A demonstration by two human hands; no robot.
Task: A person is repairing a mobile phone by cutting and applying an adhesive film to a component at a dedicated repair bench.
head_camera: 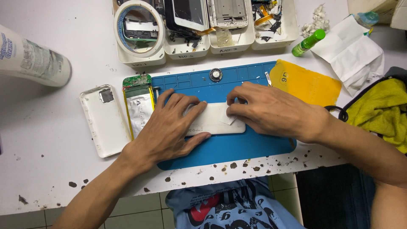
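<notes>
Four white trays [186, 50] are sitting in a row at the back of the table, one holding a tape roll [139, 26], while one green tube [308, 42], one yellow sheet [306, 85] and one white spray can [34, 59] with a pale printed label are lying around the blue mat [229, 148]. One white case [214, 121] is lying flat on the mat, and one white back cover [105, 119] and one silver battery pouch [139, 111] are lying just left of it. The left hand [169, 127] is pressing down on the case's left end with fingers spread, and the right hand [271, 110] is pinching a small white tab [228, 120] at its right end.
</notes>
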